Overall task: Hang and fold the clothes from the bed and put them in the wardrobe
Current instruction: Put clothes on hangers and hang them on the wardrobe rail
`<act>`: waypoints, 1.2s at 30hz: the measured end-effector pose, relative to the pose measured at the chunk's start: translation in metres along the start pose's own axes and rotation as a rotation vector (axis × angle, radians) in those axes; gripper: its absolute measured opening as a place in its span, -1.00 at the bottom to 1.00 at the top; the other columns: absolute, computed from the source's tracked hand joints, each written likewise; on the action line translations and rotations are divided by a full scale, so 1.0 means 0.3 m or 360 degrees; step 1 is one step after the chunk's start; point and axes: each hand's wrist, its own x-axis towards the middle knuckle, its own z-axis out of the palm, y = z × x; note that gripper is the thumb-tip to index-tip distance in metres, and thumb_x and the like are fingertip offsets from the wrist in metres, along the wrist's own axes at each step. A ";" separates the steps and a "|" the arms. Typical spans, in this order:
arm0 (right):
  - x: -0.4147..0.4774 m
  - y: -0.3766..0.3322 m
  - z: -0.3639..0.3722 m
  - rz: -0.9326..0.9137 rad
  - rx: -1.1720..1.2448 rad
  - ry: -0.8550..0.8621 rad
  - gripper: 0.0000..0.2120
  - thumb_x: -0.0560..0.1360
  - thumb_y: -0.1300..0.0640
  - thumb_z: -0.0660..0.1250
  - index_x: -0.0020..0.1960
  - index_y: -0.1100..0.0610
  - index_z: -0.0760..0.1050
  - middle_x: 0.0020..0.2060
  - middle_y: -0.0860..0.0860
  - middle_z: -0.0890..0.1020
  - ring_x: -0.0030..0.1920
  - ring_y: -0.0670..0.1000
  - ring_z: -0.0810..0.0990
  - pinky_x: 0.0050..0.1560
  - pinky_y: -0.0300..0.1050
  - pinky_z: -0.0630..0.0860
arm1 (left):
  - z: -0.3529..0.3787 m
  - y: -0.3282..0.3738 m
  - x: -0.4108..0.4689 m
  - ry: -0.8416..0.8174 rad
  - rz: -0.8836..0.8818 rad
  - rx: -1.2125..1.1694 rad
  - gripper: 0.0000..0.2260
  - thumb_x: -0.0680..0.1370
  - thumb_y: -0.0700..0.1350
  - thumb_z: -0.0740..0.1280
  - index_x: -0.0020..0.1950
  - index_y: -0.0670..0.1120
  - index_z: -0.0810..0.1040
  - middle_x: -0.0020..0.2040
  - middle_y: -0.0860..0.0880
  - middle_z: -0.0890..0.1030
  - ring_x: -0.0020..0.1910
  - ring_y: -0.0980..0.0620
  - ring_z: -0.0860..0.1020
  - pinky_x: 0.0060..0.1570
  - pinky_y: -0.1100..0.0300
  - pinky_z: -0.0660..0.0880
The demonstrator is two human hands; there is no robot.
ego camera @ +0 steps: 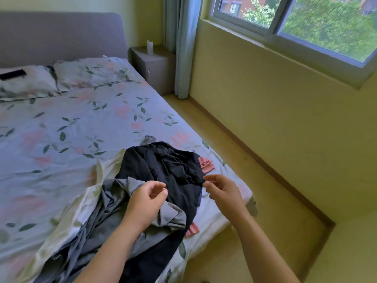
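On bed corner I see clothes heaped, none folded; left hand, right hand hover half-curled, grip unclear.

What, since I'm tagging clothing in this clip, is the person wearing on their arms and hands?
Nothing that shows. The left hand and right hand are bare, with no gloves, rings, watch or bracelet in view. The left forearm and right forearm are bare too, down to the picture's edge; no sleeve shows.
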 end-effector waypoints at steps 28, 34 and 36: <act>0.971 0.198 -0.012 0.0062 -0.0375 -0.0905 -0.81 0.56 0.13 0.30 0.15 0.04 0.58 -0.07 -0.06 0.67 -0.04 -0.04 0.64 0.12 0.03 0.58 | 0.355 -0.145 0.506 0.0741 -0.0889 0.0188 -0.90 0.56 -0.13 0.33 0.07 -0.04 0.56 -0.07 0.05 0.58 -0.18 0.30 0.47 -0.25 0.45 0.33; 1.035 0.277 0.074 0.0077 -0.0454 -0.0993 -0.82 0.57 0.12 0.29 0.14 0.02 0.58 -0.10 -0.09 0.68 -0.12 -0.04 0.66 -0.11 -0.18 0.60 | 0.390 -0.297 0.583 0.0677 -0.1091 0.0238 -0.81 0.55 -0.15 0.32 0.15 -0.13 0.57 0.03 -0.04 0.63 -0.08 0.09 0.52 -0.05 0.27 0.36; 1.059 0.294 0.112 0.0089 -0.0445 -0.0991 -0.83 0.57 0.13 0.29 0.13 0.02 0.58 -0.11 -0.08 0.68 -0.12 0.01 0.67 -0.17 -0.21 0.60 | 0.386 -0.356 0.618 0.0639 -0.1139 0.0272 -0.79 0.55 -0.12 0.32 0.15 -0.14 0.58 0.07 -0.06 0.64 0.02 0.03 0.56 -0.02 0.26 0.36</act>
